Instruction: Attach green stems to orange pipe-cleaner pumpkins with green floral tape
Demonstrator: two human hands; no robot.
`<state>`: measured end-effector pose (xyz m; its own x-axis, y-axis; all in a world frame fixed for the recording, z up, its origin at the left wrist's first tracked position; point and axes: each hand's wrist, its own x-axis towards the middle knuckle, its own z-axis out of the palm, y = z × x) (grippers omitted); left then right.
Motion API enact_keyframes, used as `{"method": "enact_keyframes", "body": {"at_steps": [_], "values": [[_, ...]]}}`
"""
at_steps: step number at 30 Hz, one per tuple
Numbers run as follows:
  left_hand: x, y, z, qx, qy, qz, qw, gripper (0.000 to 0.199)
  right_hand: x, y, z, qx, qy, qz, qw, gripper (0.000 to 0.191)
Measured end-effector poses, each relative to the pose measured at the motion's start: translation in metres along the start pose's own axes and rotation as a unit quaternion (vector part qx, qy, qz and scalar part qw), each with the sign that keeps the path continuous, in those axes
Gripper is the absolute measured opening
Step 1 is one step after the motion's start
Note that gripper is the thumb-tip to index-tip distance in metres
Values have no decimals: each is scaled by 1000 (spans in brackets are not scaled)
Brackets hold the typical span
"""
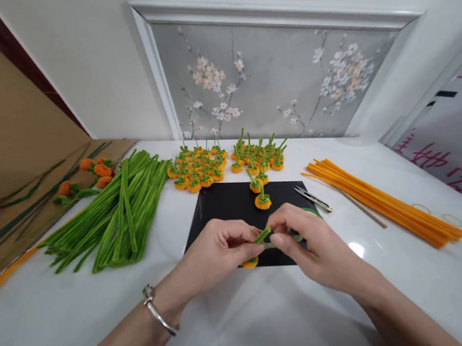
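My left hand (222, 252) is closed around a small pipe-cleaner flower; its orange head (250, 263) peeks out below the fingers and its green stem (263, 235) points up to the right. Close beside it, my right hand (317, 247) pinches a thin pale green strip (268, 245), like floral tape, that runs across to the left fingertips. A green ring-shaped roll (312, 211) is partly hidden behind the right hand. Both hands are above a black mat (203, 216). Two finished-looking orange flowers with green stems, the nearer flower (263, 200) upright, stand at the mat's far side.
Clusters of similar flowers (197, 170) stand along the wall. Green pipe cleaners (118, 215) lie in a heap at left, orange pipe cleaners (386, 200) at right. Small snips (314, 198) rest at the mat's right edge. Orange blooms (102, 171) lie on cardboard at far left.
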<state>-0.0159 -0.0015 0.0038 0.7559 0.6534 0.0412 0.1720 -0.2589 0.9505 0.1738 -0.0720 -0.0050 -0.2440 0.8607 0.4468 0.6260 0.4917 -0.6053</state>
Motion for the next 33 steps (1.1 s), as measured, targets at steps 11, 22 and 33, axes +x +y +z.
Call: {"method": "enact_keyframes", "body": {"at_steps": [11, 22, 33], "values": [[1, -4, 7, 213, 14, 67, 975, 24, 4, 0, 14, -251, 11, -71, 965, 24], [1, -2, 4, 196, 27, 60, 978, 27, 4, 5, 17, 24, 16, 65, 997, 18], [3, -4, 0, 31, 34, -13, 999, 17, 4, 5, 15, 73, 17, 60, 995, 23]]}}
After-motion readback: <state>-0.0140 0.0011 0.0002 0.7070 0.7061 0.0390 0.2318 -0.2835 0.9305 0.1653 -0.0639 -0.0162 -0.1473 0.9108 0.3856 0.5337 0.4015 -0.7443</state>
